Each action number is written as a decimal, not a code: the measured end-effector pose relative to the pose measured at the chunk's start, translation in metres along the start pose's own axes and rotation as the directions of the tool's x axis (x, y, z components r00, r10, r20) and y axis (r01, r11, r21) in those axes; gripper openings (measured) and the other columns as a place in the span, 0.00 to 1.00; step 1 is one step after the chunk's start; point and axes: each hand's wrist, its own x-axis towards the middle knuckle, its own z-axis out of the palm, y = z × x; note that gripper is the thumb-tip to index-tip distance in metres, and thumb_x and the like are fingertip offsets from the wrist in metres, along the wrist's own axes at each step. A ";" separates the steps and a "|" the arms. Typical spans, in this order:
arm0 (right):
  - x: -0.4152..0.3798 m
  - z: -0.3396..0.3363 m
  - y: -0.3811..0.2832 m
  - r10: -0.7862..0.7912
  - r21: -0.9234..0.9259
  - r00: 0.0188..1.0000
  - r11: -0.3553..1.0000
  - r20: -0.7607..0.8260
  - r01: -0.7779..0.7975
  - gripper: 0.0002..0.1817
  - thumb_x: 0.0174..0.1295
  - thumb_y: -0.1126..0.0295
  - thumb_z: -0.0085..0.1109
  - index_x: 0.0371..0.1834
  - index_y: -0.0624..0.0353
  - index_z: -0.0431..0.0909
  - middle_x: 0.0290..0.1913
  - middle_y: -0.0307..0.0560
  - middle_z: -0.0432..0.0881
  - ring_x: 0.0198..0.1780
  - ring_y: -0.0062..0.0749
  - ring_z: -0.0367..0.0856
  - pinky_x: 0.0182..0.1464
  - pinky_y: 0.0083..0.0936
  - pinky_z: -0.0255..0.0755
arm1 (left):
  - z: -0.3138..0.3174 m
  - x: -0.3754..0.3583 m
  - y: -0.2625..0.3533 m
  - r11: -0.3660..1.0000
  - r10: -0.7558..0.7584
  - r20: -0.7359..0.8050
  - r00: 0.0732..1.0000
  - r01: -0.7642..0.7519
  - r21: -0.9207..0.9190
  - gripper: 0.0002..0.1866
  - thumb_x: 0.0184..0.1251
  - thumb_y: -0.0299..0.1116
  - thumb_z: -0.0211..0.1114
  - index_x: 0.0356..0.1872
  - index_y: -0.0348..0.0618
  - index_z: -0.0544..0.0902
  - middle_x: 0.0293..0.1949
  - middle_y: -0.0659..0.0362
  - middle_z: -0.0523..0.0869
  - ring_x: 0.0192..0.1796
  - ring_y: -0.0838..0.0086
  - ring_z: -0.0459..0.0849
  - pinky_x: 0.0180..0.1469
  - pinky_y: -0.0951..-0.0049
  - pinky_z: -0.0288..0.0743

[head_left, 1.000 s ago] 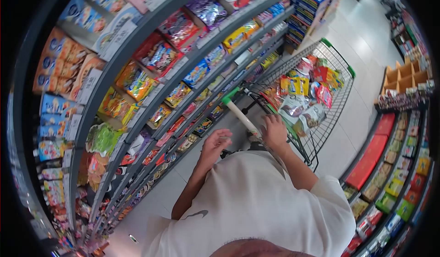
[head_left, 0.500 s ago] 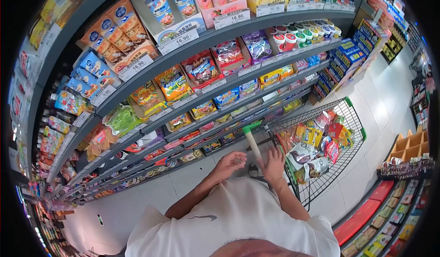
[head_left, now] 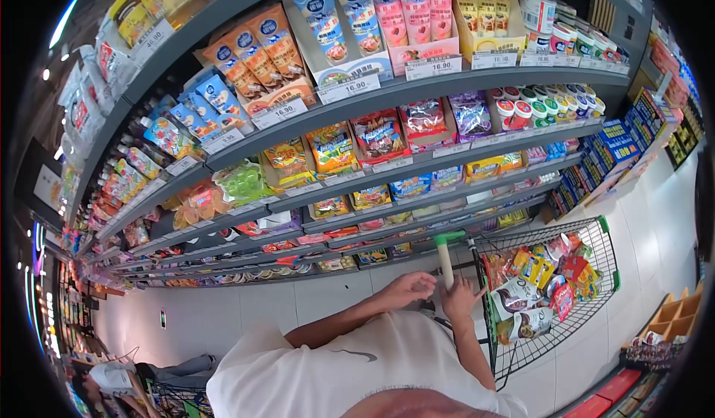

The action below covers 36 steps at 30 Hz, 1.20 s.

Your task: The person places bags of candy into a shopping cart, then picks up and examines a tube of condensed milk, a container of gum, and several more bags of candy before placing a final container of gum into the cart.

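The head view looks down at one person in a white shirt (head_left: 357,366) standing on the floor beside tall shelves.

One shopping cart (head_left: 596,284) stands in front of the person, near the lower edge of the shelves. Its one handle bar (head_left: 445,258) is pale with a green end and points up toward the shelves.

The right hand (head_left: 460,296) rests on the near end of the handle bar. Its grip is loose, with fingers spread, holding the bar lightly.

The left hand (head_left: 410,287) is just beside the bar, near the right hand. Its fingers are curled in, and I cannot tell if it holds anything.

Many snack bags (head_left: 532,287) are piled in the cart, too many to count.

Five shelves (head_left: 417,90) show clearly, full of bright packs. Three blue pouches (head_left: 339,19) stand on the top one.
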 end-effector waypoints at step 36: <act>0.028 -0.024 0.042 -0.018 -0.005 1.000 1.000 -0.013 0.018 0.22 0.54 0.53 0.64 0.46 0.55 0.78 0.44 0.47 0.85 0.55 0.47 0.79 0.69 0.74 0.27 | -0.163 -0.077 0.245 0.577 0.805 -0.480 0.347 -0.272 0.770 0.08 0.70 0.29 0.63 0.46 0.38 0.84 0.37 0.60 0.86 0.37 0.81 0.82 0.41 0.78 0.75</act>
